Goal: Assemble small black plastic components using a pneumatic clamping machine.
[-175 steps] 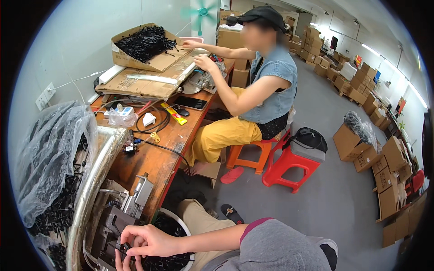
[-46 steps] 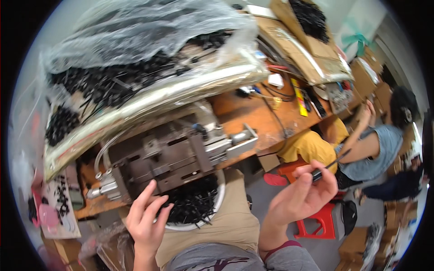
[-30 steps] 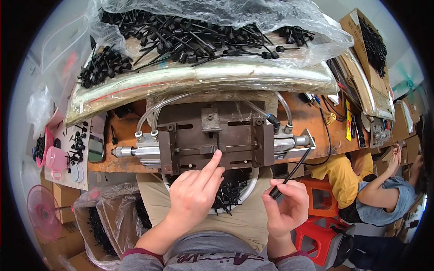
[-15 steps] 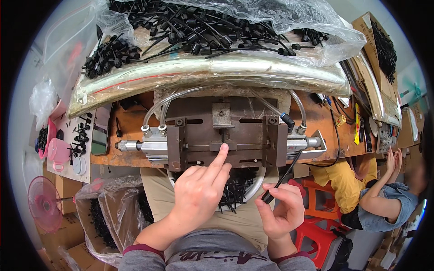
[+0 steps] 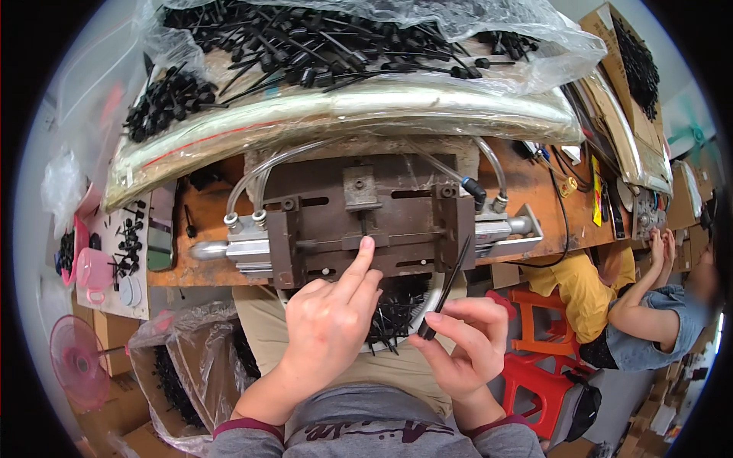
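My left hand (image 5: 327,317) points forward over a dark metal fixture (image 5: 328,168). Its index fingertip rests at a small block (image 5: 379,241) in the fixture's middle, where a thin black stem (image 5: 364,221) shows just beyond the finger. The other fingers are loosely bent and hold nothing. Between thumb and fingers, my right hand (image 5: 472,343) pinches a black plastic stem with a thicker end (image 5: 452,286), tilted up toward the fixture's right side. Air cylinders sit on both sides: the left cylinder (image 5: 248,256) and the right cylinder (image 5: 492,233), fed by clear hoses (image 5: 496,164).
Beyond the fixture, a plastic-wrapped ledge (image 5: 336,114) bears a heap of black stems (image 5: 305,46). A bowl (image 5: 439,294) of similar parts sits on my lap. Lower left stands a plastic-lined box (image 5: 183,366). Red stools (image 5: 534,389) and another person (image 5: 649,313) are at right.
The view has shifted slightly, moving the fixture left in the picture. My right hand has brought its stem more upright and nearer the fixture. The left cylinder's end now looks blurred. My left fingertip stays put.
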Motion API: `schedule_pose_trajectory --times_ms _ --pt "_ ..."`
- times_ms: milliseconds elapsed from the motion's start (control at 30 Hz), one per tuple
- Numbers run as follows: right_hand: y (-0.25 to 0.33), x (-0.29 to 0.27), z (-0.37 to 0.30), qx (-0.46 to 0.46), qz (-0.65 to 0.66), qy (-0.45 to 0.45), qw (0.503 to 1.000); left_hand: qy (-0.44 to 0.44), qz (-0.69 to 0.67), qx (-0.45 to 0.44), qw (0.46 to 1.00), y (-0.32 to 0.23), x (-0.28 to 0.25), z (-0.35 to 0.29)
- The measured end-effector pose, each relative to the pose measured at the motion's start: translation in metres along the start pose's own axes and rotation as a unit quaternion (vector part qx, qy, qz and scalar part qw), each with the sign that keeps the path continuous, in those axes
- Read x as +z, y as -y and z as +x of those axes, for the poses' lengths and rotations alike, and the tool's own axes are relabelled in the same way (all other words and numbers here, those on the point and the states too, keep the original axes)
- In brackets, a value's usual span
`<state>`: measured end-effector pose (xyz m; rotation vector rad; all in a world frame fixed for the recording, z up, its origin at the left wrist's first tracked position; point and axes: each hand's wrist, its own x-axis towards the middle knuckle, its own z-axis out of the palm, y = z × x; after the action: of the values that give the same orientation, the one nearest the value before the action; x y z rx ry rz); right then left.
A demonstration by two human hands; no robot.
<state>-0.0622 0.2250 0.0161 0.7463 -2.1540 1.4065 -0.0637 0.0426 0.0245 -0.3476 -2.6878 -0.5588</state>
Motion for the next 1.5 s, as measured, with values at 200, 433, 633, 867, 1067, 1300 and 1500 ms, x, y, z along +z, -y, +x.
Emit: schedule_pose_trajectory --times_ms 200,433,633,867,1067,1300,1500 --pt "-0.001 0.010 0.003 -0.034 -0.019 0.006 0.999 -0.006 -0.016 0.005 1.000 0.006 0.002 -0.004" --pt "-0.014 0.016 0.020 -0.084 -0.092 0.124 0.984 0.074 -0.062 0.036 0.995 0.006 -0.019 -0.020" --pt "-0.021 0.037 0.025 -0.122 -0.173 0.210 0.954 0.256 -0.174 0.088 0.947 0.018 -0.003 -0.054" --pt "-0.011 0.045 0.037 -0.098 -0.224 0.233 0.941 0.267 -0.156 0.084 0.947 0.022 0.034 -0.068" --pt "-0.010 0.041 0.039 -0.109 -0.230 0.261 0.931 0.276 -0.141 0.092 0.946 0.024 0.054 -0.069" --pt "0.003 0.038 0.054 -0.097 -0.242 0.277 0.925 0.248 -0.135 0.074 0.956 0.023 0.050 -0.067" --pt "0.004 0.034 0.123 -0.147 -0.144 0.096 0.974 0.182 -0.145 0.077 0.969 0.023 0.045 -0.074"
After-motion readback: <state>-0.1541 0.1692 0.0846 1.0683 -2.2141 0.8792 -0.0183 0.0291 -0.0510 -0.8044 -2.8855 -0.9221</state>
